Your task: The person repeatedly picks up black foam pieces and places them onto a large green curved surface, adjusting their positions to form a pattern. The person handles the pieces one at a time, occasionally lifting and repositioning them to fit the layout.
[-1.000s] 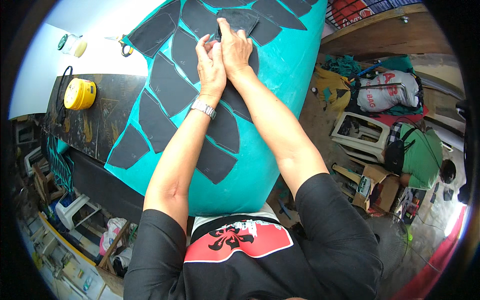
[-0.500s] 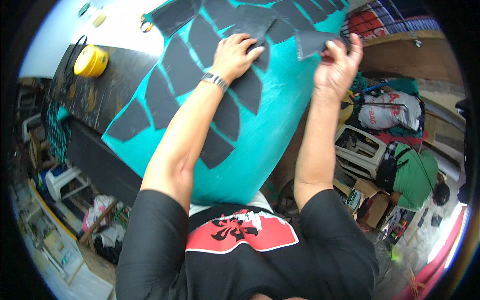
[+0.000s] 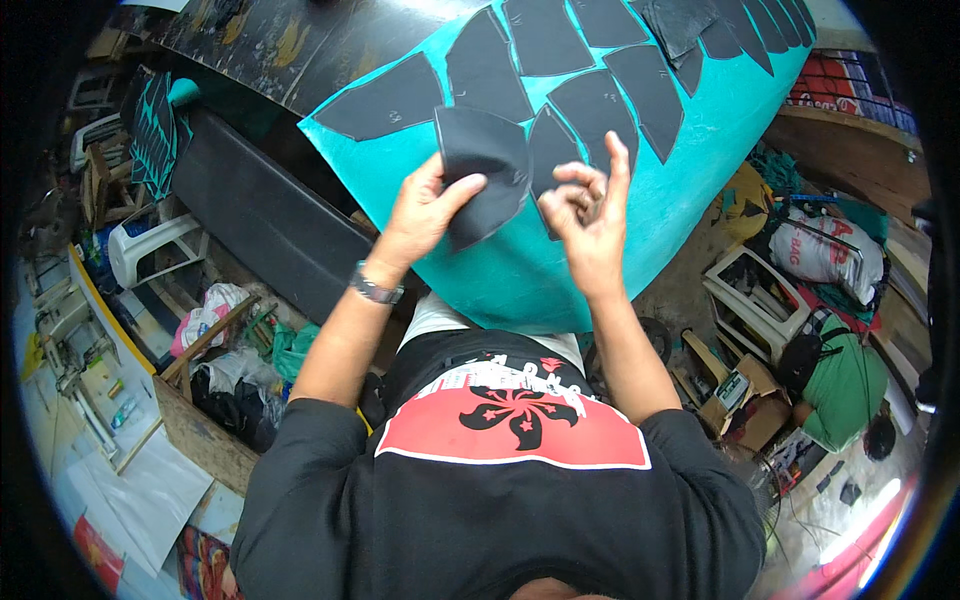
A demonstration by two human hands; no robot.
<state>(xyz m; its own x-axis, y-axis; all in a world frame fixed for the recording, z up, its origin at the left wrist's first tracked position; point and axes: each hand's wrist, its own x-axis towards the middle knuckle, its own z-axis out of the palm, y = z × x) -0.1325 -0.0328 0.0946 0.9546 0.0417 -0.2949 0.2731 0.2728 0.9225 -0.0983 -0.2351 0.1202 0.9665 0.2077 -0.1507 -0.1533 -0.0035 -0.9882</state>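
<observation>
My left hand (image 3: pixel 425 210) grips a curved black leather-like piece (image 3: pixel 485 165) by its near edge, thumb on top. The piece is bent and held above a large teal sheet (image 3: pixel 500 290). To its right, my right hand (image 3: pixel 592 210) is raised over the sheet with the index finger stretched up and the other fingers half curled; I see nothing in it. Several flat black cut pieces (image 3: pixel 487 65) lie in rows on the teal sheet. A small pile of black pieces (image 3: pixel 678 25) rests on them toward the far right.
The teal sheet hangs over the near edge of a dark stained table (image 3: pixel 290 40). Left of it are a long black padded panel (image 3: pixel 270 210) and a white plastic stool (image 3: pixel 150 245). At right lie a white chair (image 3: pixel 760 290), a filled white bag (image 3: pixel 825 250) and a person in green (image 3: pixel 845 385).
The view has shifted left and nearer. My left hand has come off the laid pieces and now holds a black piece near me. My right hand no longer holds its black piece.
</observation>
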